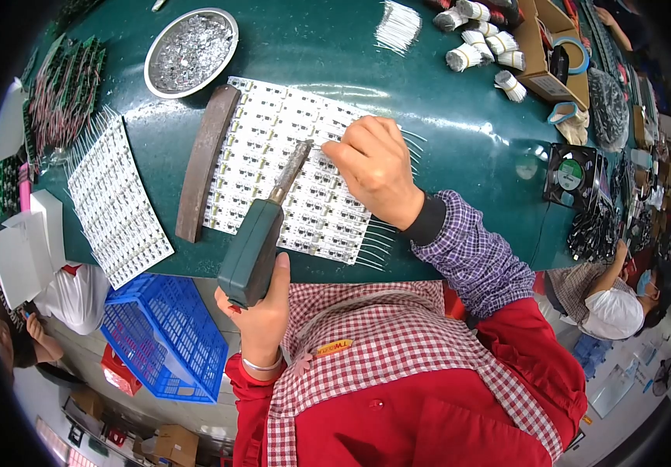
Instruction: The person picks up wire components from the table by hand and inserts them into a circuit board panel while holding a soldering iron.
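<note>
A dark green soldering gun point(251, 253) is in my left hand point(264, 317), its fingers wrapped round the handle. The gun's metal tip points up and away, over a white panel of small circuit boards point(261, 109). Just right of that tip is my right hand point(374, 167), above the panel with thumb and fingers pinched together. What the pinch holds is too small to make out. Thin white wires point(378, 245) stick out from the panel's right edge. A brown bar point(207, 163) lies along the panel's left edge.
A metal bowl of silvery bits point(195, 50) stands far left. Another wired panel point(117, 198) lies left, near stacked green boards point(67, 89). Bundled white wires point(479, 47), a cardboard box point(541, 58) and a fan point(572, 173) are right. A blue crate point(168, 335) sits below; co-workers flank the table.
</note>
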Available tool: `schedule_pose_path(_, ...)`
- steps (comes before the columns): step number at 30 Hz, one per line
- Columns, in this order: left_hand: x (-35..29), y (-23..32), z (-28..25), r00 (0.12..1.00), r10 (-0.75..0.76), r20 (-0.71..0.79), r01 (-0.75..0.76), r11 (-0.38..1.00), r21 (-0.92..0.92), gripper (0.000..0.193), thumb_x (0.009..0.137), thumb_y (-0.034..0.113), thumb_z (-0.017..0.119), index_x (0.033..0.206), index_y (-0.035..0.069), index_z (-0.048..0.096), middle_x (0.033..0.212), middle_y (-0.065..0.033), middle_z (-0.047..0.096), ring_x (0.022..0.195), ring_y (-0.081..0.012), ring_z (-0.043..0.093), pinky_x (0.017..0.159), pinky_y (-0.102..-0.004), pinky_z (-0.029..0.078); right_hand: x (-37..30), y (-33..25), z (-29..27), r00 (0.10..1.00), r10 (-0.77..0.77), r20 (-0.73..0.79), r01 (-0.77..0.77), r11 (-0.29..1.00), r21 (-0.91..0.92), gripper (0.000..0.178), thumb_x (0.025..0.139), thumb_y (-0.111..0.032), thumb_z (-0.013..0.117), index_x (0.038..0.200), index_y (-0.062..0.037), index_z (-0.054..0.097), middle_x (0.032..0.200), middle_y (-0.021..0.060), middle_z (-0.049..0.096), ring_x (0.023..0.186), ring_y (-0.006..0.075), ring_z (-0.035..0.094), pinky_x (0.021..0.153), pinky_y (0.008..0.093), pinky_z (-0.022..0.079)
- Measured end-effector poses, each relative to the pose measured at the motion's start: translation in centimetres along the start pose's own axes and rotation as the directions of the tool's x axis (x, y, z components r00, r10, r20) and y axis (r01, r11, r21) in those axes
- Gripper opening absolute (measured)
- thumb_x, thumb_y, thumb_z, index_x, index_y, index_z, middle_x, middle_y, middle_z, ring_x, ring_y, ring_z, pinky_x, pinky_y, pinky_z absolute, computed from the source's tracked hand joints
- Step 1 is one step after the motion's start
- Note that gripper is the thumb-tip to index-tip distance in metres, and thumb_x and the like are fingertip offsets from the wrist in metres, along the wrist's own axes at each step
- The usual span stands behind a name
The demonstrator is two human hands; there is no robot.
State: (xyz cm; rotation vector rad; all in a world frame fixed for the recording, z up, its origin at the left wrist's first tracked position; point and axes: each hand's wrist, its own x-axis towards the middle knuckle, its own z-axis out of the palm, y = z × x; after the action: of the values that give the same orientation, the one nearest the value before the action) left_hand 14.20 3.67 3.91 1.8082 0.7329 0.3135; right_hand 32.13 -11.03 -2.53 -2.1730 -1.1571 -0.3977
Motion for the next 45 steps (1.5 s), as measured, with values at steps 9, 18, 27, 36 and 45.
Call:
schedule_pose_path(9, 0.2, -0.1, 0.2, 0.997, 0.077, 0.0, -0.077, 0.996, 0.036, 0.018, 0.079, 0.001, 0.08, 0.093, -0.001, 0.07, 0.085, -0.0059, 0.07, 0.071, -0.0105, 0.063, 0.064, -0.0262, 0.048, 0.0, 0.0, 0.1, 1.0, 0.004, 0.007, -0.003, 1.0, -0.019, 0.012, 0.074, -0.003, 0.065, 0.085, -0.0057, 0.066, 0.077, 0.0045, 0.051, 0.082, 0.0215, 0.056, 0.081, 0.0363, 0.043)
schedule_pose_path(18, -0.5, -1.0, -0.3, 1.0, 0.016, -0.024, -0.015, 0.999, 0.037, 0.02, 0.079, 0.003, 0.08, 0.097, -0.003, 0.072, 0.086, -0.0076, 0.072, 0.069, -0.0136, 0.065, 0.063, -0.0276, 0.05, 0.0, 0.0, 0.1, 1.0, 0.008, 0.01, -0.007, 1.0, -0.022, 0.012, 0.074, -0.002, 0.064, 0.085, -0.0056, 0.066, 0.078, 0.0044, 0.052, 0.082, 0.0214, 0.056, 0.079, 0.0357, 0.043)
schedule_pose_path(27, -0.7, -0.6, -0.2, 0.998, -0.029, -0.055, 0.029, 1.0, -0.004, 0.022, 0.079, 0.004, 0.08, 0.098, -0.004, 0.072, 0.085, -0.0096, 0.073, 0.069, -0.0163, 0.068, 0.064, -0.0291, 0.051, 0.1, -0.4, -0.2, 0.999, 0.031, 0.009, -0.031, 1.0, -0.002, 0.014, 0.073, -0.002, 0.065, 0.086, -0.005, 0.066, 0.081, 0.0049, 0.054, 0.083, 0.0226, 0.056, 0.081, 0.0366, 0.043)
schedule_pose_path(36, -1.0, -0.5, -0.5, 1.0, -0.004, -0.016, 0.005, 0.999, 0.042, 0.018, 0.079, 0.003, 0.08, 0.095, -0.003, 0.072, 0.088, -0.0102, 0.072, 0.072, -0.0175, 0.068, 0.066, -0.0295, 0.051, -0.1, -0.9, -0.3, 0.998, 0.062, 0.008, -0.063, 0.998, 0.029, 0.012, 0.073, -0.001, 0.067, 0.084, -0.0042, 0.066, 0.08, 0.0056, 0.055, 0.083, 0.0236, 0.056, 0.079, 0.0376, 0.043)
schedule_pose_path(45, -1.4, -1.3, -0.7, 0.997, 0.06, 0.05, -0.067, 0.988, 0.141, 0.02, 0.081, 0.007, 0.081, 0.097, 0.001, 0.072, 0.101, -0.0059, 0.068, 0.082, -0.0185, 0.064, 0.077, -0.0296, 0.044, 0.0, -0.8, 0.0, 0.999, 0.054, -0.001, -0.054, 0.999, 0.009, 0.01, 0.072, -0.002, 0.068, 0.082, -0.0041, 0.064, 0.079, 0.0055, 0.053, 0.08, 0.0232, 0.054, 0.078, 0.0372, 0.042)
